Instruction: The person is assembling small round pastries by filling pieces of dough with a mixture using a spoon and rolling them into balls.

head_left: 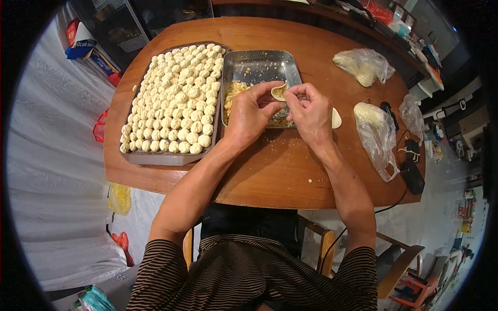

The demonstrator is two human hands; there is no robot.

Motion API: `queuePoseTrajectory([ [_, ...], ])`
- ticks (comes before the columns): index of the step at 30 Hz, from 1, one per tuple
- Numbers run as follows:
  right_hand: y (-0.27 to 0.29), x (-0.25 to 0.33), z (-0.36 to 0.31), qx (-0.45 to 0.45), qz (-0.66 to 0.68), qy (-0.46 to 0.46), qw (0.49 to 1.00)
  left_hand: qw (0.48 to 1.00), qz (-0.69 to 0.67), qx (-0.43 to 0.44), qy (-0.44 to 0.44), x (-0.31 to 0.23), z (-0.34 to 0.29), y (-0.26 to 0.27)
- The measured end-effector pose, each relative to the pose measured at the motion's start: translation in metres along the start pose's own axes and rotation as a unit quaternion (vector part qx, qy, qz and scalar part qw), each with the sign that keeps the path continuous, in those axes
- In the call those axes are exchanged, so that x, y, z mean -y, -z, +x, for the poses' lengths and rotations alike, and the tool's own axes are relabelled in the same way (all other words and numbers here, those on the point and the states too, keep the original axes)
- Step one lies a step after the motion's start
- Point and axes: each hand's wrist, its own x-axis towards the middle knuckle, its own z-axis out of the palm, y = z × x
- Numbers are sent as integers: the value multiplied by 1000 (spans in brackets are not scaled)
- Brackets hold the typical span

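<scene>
Dough wrapper, open around its filling, upper centre: left hand cradles it, right hand pinches its rim; seemingly pleating, next calling for even folds.

Two hands, two wrappers, one metal pan, one tray — and three clear bags.

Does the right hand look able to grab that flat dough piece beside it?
Probably yes: the flat dough piece lies close beside the right hand with nothing seen on top of it, though that hand is busy pinching a wrapper.
</scene>
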Motion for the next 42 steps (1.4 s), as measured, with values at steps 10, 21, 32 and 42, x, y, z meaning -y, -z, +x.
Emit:
queuePoseTrajectory([
  [10,0,-4,3,11,-63,84,994,1000,-13,-2,9,12,4,5],
  [21,1,2,0,11,-53,65,996,1000,-11,19,15,10,8,6],
  [32,1,7,-2,-30,-179,182,966,995,-100,-9,3,8,7,4],
  [42,4,4,0,-31,-236,248,939,993,-114,-1,15,4,5,3],
])
